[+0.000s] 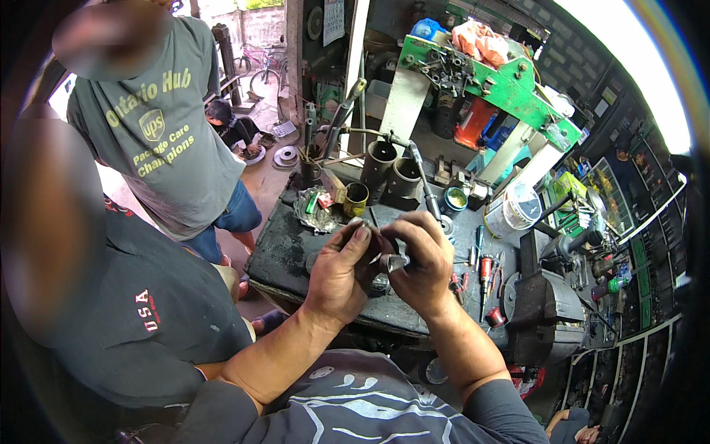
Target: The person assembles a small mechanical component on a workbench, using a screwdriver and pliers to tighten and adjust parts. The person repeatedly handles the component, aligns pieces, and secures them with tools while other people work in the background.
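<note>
Both my hands are raised close together above the dark workbench (277,251). My left hand (336,277) has its thumb pressed against curled fingers; a small dark thing seems to be pinched there, too hidden to name. In my right hand (425,259), the fingers curl round a shiny silver metal piece (397,261) with a rounded end, its other end covered by the fingers. The two hands nearly meet at the fingertips. Beyond them stand a small yellowish can (356,200) and two dark metal cylinders (379,164).
Right of my hands lie a red-handled screwdriver (485,277), pliers (497,283) and a red spool (495,318). A large bench vise (551,318) and a white bucket (512,209) stand further right. A green steel frame (481,81) rises behind. Two people stand close on my left.
</note>
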Demonstrator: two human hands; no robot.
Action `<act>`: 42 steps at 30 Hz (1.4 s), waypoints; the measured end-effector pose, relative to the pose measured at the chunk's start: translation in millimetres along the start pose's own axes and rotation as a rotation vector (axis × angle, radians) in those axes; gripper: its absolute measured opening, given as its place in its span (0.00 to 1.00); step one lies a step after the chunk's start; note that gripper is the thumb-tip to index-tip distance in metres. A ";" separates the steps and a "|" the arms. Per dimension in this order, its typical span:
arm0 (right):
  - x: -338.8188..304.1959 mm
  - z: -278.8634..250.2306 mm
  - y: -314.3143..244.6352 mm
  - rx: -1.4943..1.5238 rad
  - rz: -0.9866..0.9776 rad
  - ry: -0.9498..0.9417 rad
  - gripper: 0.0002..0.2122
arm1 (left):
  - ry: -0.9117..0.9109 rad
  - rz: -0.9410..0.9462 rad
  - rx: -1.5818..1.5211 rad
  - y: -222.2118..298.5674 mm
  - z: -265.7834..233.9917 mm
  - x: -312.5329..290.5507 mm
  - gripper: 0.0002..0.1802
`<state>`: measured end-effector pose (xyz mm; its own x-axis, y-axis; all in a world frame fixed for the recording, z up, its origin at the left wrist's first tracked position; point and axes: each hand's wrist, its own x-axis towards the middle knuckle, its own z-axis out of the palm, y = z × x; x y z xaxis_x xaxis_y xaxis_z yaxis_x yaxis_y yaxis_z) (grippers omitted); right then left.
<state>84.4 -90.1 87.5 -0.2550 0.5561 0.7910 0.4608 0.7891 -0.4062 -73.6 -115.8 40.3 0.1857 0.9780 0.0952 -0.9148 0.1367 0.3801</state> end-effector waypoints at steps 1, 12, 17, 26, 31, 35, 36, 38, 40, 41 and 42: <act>6.6 -1.0 -1.3 0.057 0.031 -0.009 0.17 | -0.008 0.007 -0.033 -2.3 9.0 5.3 0.09; 59.6 -56.5 -7.5 0.443 0.529 -0.337 0.05 | -0.123 -0.008 -0.069 -13.1 23.7 18.8 0.13; 80.0 -77.9 -16.2 -0.086 -0.081 -0.094 0.11 | -0.142 -0.020 -0.060 -13.4 36.2 21.0 0.10; 61.4 -95.3 -21.7 0.677 0.605 -0.349 0.09 | -0.246 -0.049 -0.064 -19.7 41.6 20.8 0.13; 24.6 -80.3 -10.6 0.763 0.643 -0.286 0.11 | -0.175 -0.083 -0.095 -38.6 25.0 13.3 0.12; -0.2 -73.8 -8.6 0.938 0.751 -0.301 0.10 | -0.178 -0.072 -0.073 -44.2 7.6 3.3 0.11; -5.7 -72.5 -8.3 0.932 0.748 -0.321 0.09 | -0.117 -0.055 -0.040 -44.2 3.8 0.2 0.10; -16.3 -67.4 -7.1 0.891 0.723 -0.385 0.08 | -0.150 -0.016 -0.042 -36.6 -4.4 -4.5 0.10; -27.6 -59.8 -6.0 0.917 0.784 -0.442 0.08 | -0.098 0.006 -0.021 -27.3 -10.6 -10.6 0.10; -32.2 -56.7 -4.8 0.920 0.813 -0.488 0.07 | -0.084 0.006 -0.019 -22.4 -13.2 -14.4 0.10; -37.0 -50.9 -4.2 0.883 0.790 -0.512 0.06 | -0.070 0.006 -0.017 -17.8 -15.3 -18.5 0.10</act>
<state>135.2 -127.3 83.3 -0.5578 0.8298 0.0147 -0.0300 -0.0025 -0.9995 -66.2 -134.0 17.7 0.2043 0.9654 0.1622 -0.9219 0.1340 0.3635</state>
